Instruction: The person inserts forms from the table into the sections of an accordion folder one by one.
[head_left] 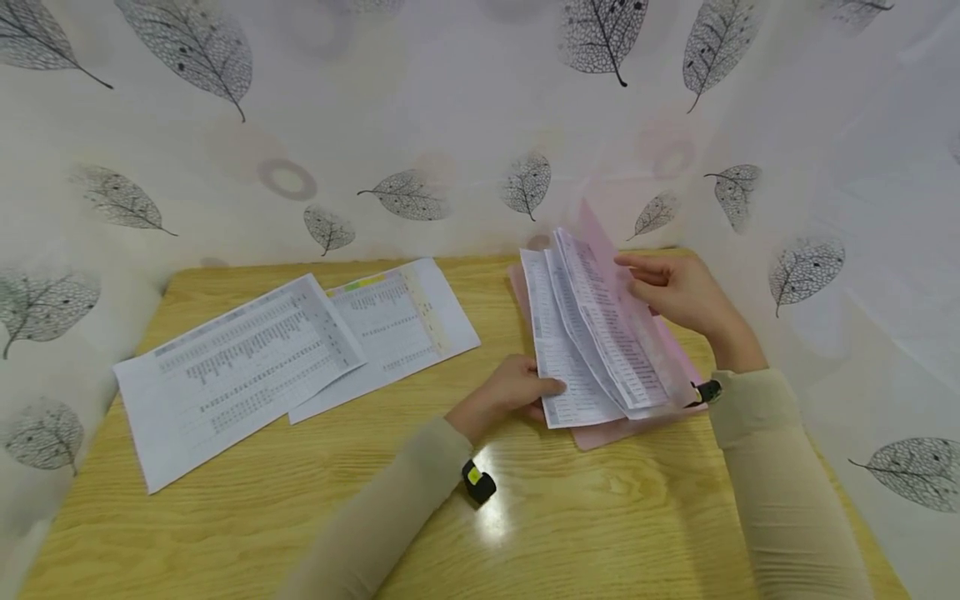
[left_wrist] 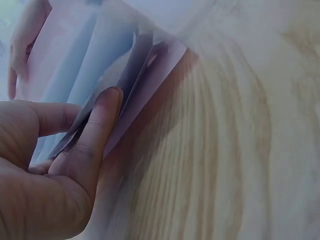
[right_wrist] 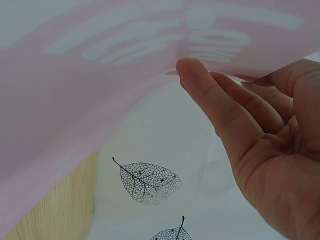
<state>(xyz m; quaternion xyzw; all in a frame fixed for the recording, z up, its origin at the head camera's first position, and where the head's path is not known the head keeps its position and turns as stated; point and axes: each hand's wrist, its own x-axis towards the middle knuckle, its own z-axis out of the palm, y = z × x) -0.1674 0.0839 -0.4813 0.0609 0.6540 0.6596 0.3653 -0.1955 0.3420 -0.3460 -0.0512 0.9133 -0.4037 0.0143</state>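
A pink folder (head_left: 600,437) lies spread at the right of the table, with several printed sheets (head_left: 553,333) inside it. My left hand (head_left: 513,387) pinches the sheets at their lower left edge, thumb on top; the left wrist view shows the paper between thumb and finger. The folder's raised cover (right_wrist: 75,110) is held at its edge by my right hand (head_left: 675,287), thumb and fingers gripping it in the right wrist view. The sheets fan apart beneath the cover, so parts of the lower ones are hidden.
Two printed sheets overlap on the left of the wooden table (head_left: 300,517): a larger white one (head_left: 247,375) over another with coloured strips (head_left: 393,317). Leaf-patterned white cloth (head_left: 465,100) hangs behind and beside the table.
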